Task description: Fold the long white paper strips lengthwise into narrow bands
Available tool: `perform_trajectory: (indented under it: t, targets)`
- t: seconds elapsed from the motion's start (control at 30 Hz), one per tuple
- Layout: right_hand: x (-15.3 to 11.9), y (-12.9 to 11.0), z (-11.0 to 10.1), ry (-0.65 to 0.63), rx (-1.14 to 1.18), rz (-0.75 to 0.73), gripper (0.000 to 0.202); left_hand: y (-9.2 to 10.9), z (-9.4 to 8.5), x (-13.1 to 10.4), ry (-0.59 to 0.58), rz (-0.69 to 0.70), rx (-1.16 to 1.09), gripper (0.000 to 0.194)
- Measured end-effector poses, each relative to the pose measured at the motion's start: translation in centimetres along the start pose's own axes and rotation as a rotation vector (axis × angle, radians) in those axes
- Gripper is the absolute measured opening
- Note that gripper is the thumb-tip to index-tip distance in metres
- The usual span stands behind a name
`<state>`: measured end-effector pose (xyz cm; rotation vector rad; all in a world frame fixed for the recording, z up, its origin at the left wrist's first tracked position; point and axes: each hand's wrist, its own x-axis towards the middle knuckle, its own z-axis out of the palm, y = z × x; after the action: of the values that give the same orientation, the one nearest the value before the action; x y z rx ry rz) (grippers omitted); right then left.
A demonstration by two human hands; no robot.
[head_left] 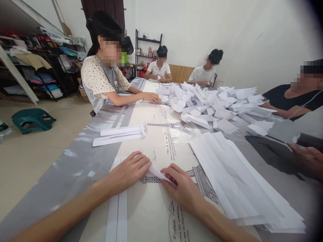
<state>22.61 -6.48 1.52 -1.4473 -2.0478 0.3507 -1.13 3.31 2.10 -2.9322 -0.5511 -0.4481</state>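
Between my two hands is a small folded piece of white paper, slanting down to the right. The fingers of my left hand close on its upper left end. My right hand pinches the lower right end between thumb and fingers. Under my left wrist lies a long white paper strip with a dark line along it. A stack of flat white paper sheets is fanned out to the right of my right hand.
More lined paper strips lie ahead on the left. A large heap of folded white papers covers the far right of the printed tablecloth. Several people sit around the table. A green stool stands on the floor at left.
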Motion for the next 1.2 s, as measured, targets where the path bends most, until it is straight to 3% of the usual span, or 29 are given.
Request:
perform_trajectory:
  t: [0.2,0.37,0.63,0.9,1.07,1.13,1.2]
  targets:
    - [-0.2,-0.2,-0.2,-0.022,-0.077,-0.068,0.016,-0.1,-0.9,0.1,-0.034,0.032,0.016,0.026]
    - [-0.5,-0.2,-0.6,-0.001,-0.187,-0.127,0.013,-0.2,-2.6,0.5,0.008,0.114,0.040,0.026]
    - [-0.5,-0.5,-1.6,-0.037,-0.238,-0.149,0.030,-1.0,-4.5,0.4,-0.083,0.031,-0.106,0.030]
    - [0.4,-0.8,-3.8,-0.116,0.006,0.051,0.022,-5.0,-8.5,-0.3,-0.238,-0.263,-0.696,0.022]
    - [0.6,-2.0,-4.7,-0.274,0.558,0.417,0.019,-6.3,-8.7,-0.4,-0.015,-0.547,-1.047,0.030]
    - [0.6,-2.0,-4.2,-0.290,0.725,0.485,0.023,-6.5,-7.9,-0.4,0.076,-0.589,-1.159,0.039]
    - [0.6,-1.8,-3.4,-0.293,0.800,0.531,0.025,-6.6,-7.1,-0.5,0.086,-0.558,-1.265,0.044]
